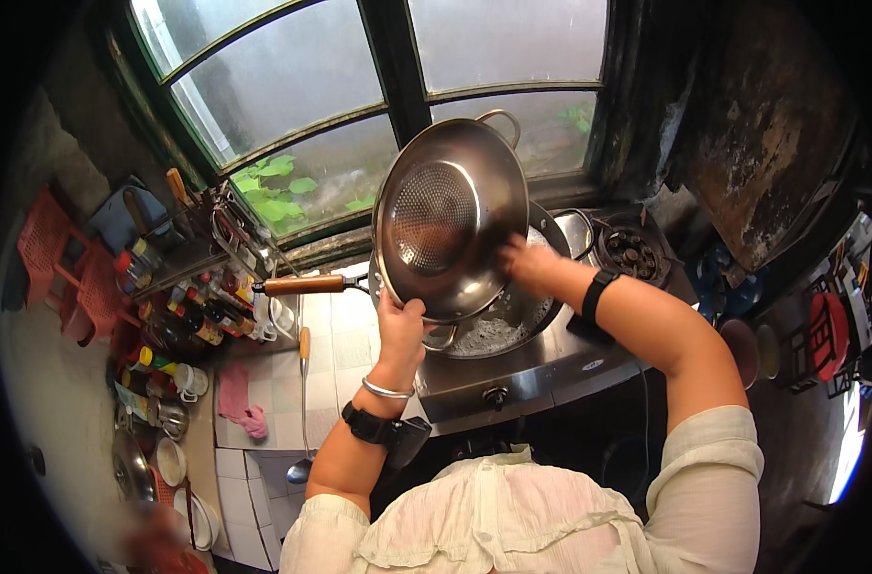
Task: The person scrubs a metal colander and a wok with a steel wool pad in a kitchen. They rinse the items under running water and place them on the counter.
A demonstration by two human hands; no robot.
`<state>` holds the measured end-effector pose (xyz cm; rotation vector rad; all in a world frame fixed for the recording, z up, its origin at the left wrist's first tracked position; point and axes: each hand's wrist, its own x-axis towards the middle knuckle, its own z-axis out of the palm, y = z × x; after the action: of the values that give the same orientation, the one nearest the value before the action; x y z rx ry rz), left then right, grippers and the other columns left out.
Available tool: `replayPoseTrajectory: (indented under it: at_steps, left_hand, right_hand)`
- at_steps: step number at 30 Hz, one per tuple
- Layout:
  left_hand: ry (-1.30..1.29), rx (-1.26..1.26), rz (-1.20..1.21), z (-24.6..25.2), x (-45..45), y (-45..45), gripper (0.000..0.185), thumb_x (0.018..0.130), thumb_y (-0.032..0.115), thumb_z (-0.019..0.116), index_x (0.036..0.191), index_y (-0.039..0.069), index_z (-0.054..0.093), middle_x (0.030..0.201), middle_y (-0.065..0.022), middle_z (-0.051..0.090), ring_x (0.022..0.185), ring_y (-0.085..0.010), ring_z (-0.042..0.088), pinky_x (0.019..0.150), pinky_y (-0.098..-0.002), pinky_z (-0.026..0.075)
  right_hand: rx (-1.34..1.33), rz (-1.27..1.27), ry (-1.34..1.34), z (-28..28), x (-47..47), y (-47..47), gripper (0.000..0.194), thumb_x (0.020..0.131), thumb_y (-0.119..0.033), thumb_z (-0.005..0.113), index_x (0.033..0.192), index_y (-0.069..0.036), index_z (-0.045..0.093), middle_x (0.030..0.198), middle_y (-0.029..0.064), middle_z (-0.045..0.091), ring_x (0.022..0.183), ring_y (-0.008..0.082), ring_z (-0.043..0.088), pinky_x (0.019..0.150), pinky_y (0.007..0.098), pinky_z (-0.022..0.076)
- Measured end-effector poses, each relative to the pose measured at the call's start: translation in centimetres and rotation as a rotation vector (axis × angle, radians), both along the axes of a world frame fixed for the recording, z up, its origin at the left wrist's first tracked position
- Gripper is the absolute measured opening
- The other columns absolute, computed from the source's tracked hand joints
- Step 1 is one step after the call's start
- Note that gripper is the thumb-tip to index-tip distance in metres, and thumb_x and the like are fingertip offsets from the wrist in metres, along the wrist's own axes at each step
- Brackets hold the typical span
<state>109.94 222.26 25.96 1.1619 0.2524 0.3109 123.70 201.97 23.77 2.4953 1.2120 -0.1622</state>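
Observation:
My left hand (400,316) grips the near rim of a two-handled steel pan (497,168). The pan is tilted up with its inside facing me, and a round patch of small dots, holes or dimples, covers its base. Against its inner right wall is my right hand (529,265), blurred, so whether its fingers hold anything is unclear. Beneath the pan a dark wok (543,316) sits on the stainless steel gas stove (464,394), its wooden handle (303,285) pointing left. Foamy water (489,337) shows in the wok, partly hidden by the steel pan.
Right of the wok is a bare gas burner (631,251). A long-handled ladle (301,470) and a pink cloth (242,402) lie on the tiled counter (285,373) at left. Sauce bottles (206,323) crowd a rack there. A window (321,122) stands behind the stove.

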Motion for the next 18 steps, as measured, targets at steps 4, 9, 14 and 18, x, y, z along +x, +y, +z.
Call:
replayPoseTrajectory:
  at_steps: [4,9,14,18]
  left_hand:
    - [0.101,-0.043,-0.083,-0.1,0.2,0.2,0.061,0.069,-0.011,0.036,0.125,0.012,0.030,0.106,-0.0103,0.051,0.084,-0.0224,0.061,0.054,-0.0321,0.058]
    - [0.102,0.064,-0.150,-0.6,0.6,0.4,0.077,0.070,-0.011,0.035,0.138,0.018,0.011,0.118,-0.0155,0.043,0.093,-0.0262,0.058,0.061,-0.0354,0.058]
    - [0.082,0.206,-0.122,-1.7,1.3,0.7,0.080,0.071,-0.012,0.036,0.140,0.016,0.006,0.120,-0.0161,0.041,0.089,-0.0250,0.057,0.063,-0.0342,0.055]
    - [0.124,-0.042,-0.190,-2.2,1.2,0.5,0.058,0.069,-0.010,0.036,0.122,0.012,0.029,0.111,-0.0151,0.047,0.088,-0.0318,0.060,0.059,-0.0457,0.058]
  right_hand:
    - [0.071,0.106,0.523,-0.3,-1.3,1.4,0.074,0.065,-0.010,0.056,0.135,-0.011,0.034,0.144,0.0088,0.025,0.127,0.0355,0.027,0.105,0.0430,0.0266]
    - [-0.361,0.087,0.047,0.7,4.6,0.0,0.042,0.073,-0.020,0.053,0.115,-0.019,0.058,0.138,-0.0026,0.037,0.120,0.0302,0.036,0.092,0.0385,0.0343]
    - [-0.223,0.101,-0.351,-1.1,5.9,-0.3,0.035,0.078,-0.025,0.049,0.109,-0.014,0.061,0.136,0.0016,0.039,0.126,0.0313,0.030,0.092,0.0400,0.0326]
    - [-0.163,-0.001,0.265,-2.1,3.0,1.9,0.042,0.074,-0.015,0.054,0.114,-0.005,0.057,0.133,0.0135,0.041,0.123,0.0340,0.037,0.087,0.0451,0.0424]
